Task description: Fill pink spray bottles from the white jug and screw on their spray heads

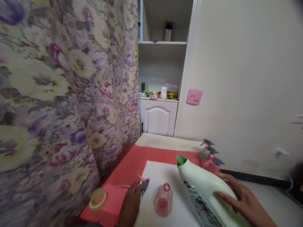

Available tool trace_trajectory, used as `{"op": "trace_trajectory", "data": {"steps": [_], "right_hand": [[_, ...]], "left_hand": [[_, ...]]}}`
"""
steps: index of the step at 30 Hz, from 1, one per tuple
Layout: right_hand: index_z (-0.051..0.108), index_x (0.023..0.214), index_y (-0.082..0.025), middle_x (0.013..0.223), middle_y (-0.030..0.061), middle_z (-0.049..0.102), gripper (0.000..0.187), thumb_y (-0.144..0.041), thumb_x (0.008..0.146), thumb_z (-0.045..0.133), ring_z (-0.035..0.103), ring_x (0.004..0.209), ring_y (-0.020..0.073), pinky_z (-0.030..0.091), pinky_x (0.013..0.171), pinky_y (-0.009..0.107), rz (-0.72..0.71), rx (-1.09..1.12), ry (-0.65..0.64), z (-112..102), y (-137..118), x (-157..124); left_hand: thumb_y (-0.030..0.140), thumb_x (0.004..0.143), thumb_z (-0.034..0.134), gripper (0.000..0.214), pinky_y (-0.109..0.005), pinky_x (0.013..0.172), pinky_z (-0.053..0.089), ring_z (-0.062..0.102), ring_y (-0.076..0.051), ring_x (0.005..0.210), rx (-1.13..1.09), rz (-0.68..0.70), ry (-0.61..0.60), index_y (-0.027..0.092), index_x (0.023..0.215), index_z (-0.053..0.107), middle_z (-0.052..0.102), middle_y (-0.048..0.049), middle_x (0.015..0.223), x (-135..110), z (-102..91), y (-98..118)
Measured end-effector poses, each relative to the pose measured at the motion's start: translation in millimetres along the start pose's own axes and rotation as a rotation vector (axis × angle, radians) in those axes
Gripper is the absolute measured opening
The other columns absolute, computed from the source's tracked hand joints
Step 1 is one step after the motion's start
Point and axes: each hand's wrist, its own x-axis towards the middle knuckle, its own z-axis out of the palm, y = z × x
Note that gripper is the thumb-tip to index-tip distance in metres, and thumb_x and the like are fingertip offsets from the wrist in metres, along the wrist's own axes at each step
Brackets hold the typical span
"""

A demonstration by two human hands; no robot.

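Note:
My right hand is wrapped round a large pale green detergent bottle. The bottle is tilted, its uncapped mouth with a green spout pointing up and to the left. On the white sheet stands a small clear pink spray bottle with an open neck, left of the big bottle and apart from it. My left hand has its fingers closed round a grey and pink trigger spray head, whose thin tube sticks out to the left. Part of the spray head is hidden by the fingers.
A round green-rimmed cap lies on the red cloth at the left. Several spray bottles with grey triggers stand at the table's right edge. A floral curtain hangs at left; a white cabinet stands behind.

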Motion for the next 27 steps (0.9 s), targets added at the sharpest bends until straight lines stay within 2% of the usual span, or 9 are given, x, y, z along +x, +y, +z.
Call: {"op": "trace_trajectory", "data": {"steps": [2,5,7,10,13,16,20,23,27], "right_hand": [[0.070,0.119,-0.029,0.122,0.0070,0.074,0.049,-0.048,0.075,0.072,0.073,0.097,0.0304,0.062,0.074,0.030,-0.084,-0.079,-0.022,-9.2,-5.6,-1.8],[0.071,0.121,-0.032,0.122,0.0073,0.074,0.048,-0.048,0.075,0.071,0.071,0.106,0.0356,0.060,0.088,0.041,-0.150,-0.182,-0.097,-17.4,-12.6,-2.2],[0.069,0.123,-0.034,0.125,0.0061,0.072,0.048,-0.049,0.077,0.070,0.070,0.108,0.0362,0.059,0.090,0.044,-0.167,-0.230,-0.159,-19.3,-16.2,-1.4],[0.066,0.126,-0.040,0.125,0.0026,0.072,0.047,-0.047,0.079,0.068,0.072,0.106,0.0335,0.060,0.090,0.041,-0.191,-0.276,-0.238,-19.9,-24.5,0.4],[0.069,0.120,-0.043,0.115,0.0012,0.077,0.044,-0.047,0.076,0.071,0.075,0.098,0.0318,0.062,0.084,0.038,-0.210,-0.314,-0.242,-20.7,-40.1,2.3],[0.072,0.114,-0.043,0.106,0.0019,0.080,0.041,-0.049,0.074,0.073,0.077,0.090,0.0327,0.064,0.077,0.039,-0.234,-0.358,-0.225,-21.6,-58.0,4.6],[0.074,0.109,-0.044,0.101,0.0009,0.081,0.039,-0.052,0.071,0.074,0.078,0.080,0.0313,0.064,0.072,0.038,-0.298,-0.438,-0.187,-21.4,-69.4,7.9],[0.068,0.119,-0.046,0.110,0.0009,0.079,0.041,-0.053,0.078,0.067,0.077,0.090,0.0314,0.063,0.079,0.041,-0.280,-0.516,-0.286,-21.3,-70.3,10.2],[0.059,0.131,-0.044,0.118,0.0031,0.076,0.045,-0.052,0.086,0.059,0.074,0.100,0.0313,0.061,0.086,0.044,-0.236,-0.598,-0.438,-21.3,-69.1,14.6]], "left_hand": [[0.011,0.084,0.040,0.046,-0.040,0.098,0.057,0.065,-0.024,0.118,0.005,0.003,0.017,0.018,0.123,0.064,0.070,-0.0113,0.128,-1.9,1.7,-0.7],[0.012,0.086,0.042,0.044,-0.041,0.097,0.057,0.065,-0.024,0.119,0.017,0.014,0.049,0.020,0.123,0.063,0.070,-0.0098,0.128,-4.5,3.0,-1.6],[0.016,0.088,0.044,0.039,-0.041,0.097,0.057,0.065,-0.025,0.118,0.045,0.030,0.094,0.021,0.121,0.064,0.071,-0.0098,0.127,-5.9,2.0,-1.3],[0.025,0.090,0.048,0.033,-0.043,0.096,0.056,0.066,-0.027,0.116,0.044,0.044,0.168,0.021,0.119,0.064,0.072,-0.0100,0.124,-8.0,-1.7,0.0],[0.037,0.090,0.054,0.034,-0.042,0.096,0.057,0.067,-0.026,0.114,-0.068,0.065,0.183,0.024,0.120,0.063,0.073,-0.0081,0.122,-11.4,-5.1,1.8],[0.046,0.086,0.061,0.046,-0.039,0.097,0.057,0.067,-0.024,0.115,-0.202,0.054,0.143,0.029,0.129,0.057,0.072,-0.0060,0.125,-14.8,-5.3,7.7],[0.054,0.081,0.066,0.072,-0.044,0.103,0.054,0.058,-0.029,0.128,-0.419,0.071,-0.015,0.033,0.145,0.041,0.061,-0.0096,0.141,-12.0,-1.5,30.0],[0.056,0.078,0.069,0.090,-0.051,0.105,0.051,0.050,-0.034,0.135,-0.537,0.079,-0.106,0.033,0.153,0.025,0.052,-0.0130,0.149,-3.8,4.0,51.6],[0.056,0.076,0.071,0.093,-0.056,0.105,0.049,0.051,-0.039,0.133,-0.493,0.131,-0.102,0.029,0.153,0.026,0.053,-0.0162,0.147,3.0,13.7,66.5]]}}
